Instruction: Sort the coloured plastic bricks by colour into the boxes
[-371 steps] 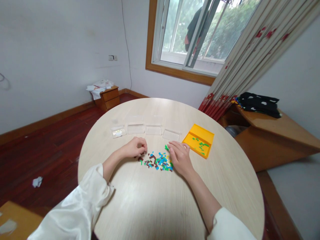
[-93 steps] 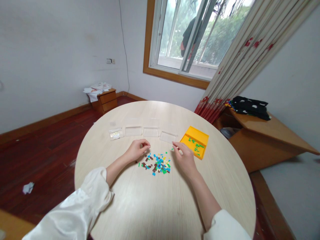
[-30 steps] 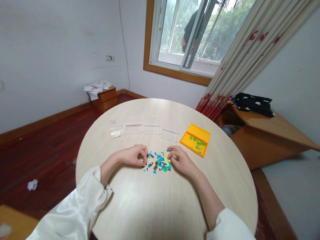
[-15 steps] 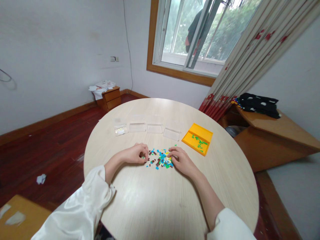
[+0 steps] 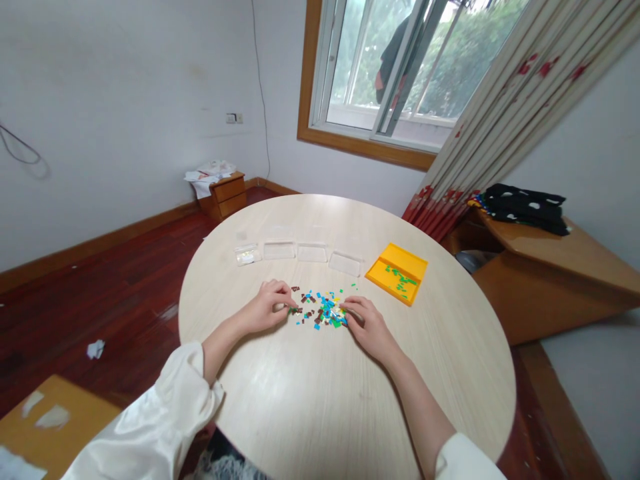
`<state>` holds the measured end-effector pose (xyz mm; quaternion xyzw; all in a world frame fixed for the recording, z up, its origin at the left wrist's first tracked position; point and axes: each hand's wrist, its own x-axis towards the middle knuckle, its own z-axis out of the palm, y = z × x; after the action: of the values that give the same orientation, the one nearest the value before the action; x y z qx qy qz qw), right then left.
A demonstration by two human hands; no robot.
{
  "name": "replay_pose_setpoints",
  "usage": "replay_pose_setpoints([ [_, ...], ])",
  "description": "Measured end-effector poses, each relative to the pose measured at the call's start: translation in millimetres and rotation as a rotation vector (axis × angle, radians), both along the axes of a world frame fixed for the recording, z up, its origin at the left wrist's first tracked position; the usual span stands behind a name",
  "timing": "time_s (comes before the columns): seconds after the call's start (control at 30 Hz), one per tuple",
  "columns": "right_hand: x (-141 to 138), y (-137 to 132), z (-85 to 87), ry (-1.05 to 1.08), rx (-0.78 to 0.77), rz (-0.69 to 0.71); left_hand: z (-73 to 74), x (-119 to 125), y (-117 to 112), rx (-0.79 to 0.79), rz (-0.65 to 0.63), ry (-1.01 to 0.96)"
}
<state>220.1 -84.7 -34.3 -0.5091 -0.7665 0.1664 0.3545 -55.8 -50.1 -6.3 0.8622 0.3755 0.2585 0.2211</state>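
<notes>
Small flat toy-brick pieces (image 5: 327, 310) lie in a loose pile on the round table, in blue, brown, green, yellow and white. At the pile's left edge is my left hand (image 5: 270, 308), its index finger stretched out to a few brown pieces (image 5: 300, 311); nothing held shows in it. My right hand (image 5: 369, 325) rests at the right edge with thumb and fingers apart, the fingertips touching or just over the pieces. An open yellow case (image 5: 383, 276) with green pieces (image 5: 399, 279) inside stands beyond my right hand.
Several clear plastic boxes stand in a row behind the pile; the leftmost box (image 5: 249, 254) contains small pale pieces. The round table (image 5: 295, 400) has a curved edge. A tilted wooden cabinet (image 5: 545, 287) with dark cloth is at the right, a small drawer unit (image 5: 230, 195) at the back left.
My left hand has shifted slightly away from me along the pile's left side, and its fingers have loosened from a closer pinch. The right hand stays by the pile. The view has turned slightly.
</notes>
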Motion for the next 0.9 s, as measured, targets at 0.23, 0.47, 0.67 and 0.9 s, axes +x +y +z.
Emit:
replay_pose_setpoints([
  [0.23,-4.1,-2.8,1.0,0.021,0.018,0.003,-4.4,-2.6,-13.1,0.088,-0.037,0.138],
  [0.47,-3.1,-2.8,1.4,0.007,0.017,0.016,-7.4,-0.5,-15.0,0.160,-0.043,0.185],
  [0.67,-3.6,-4.0,1.9,-0.024,0.043,0.014,-15.4,0.8,-13.5,0.223,-0.003,0.157],
  [0.9,-3.1,-3.2,-3.6,-0.090,0.069,0.018,-18.9,2.4,-12.7,0.301,0.024,0.142],
])
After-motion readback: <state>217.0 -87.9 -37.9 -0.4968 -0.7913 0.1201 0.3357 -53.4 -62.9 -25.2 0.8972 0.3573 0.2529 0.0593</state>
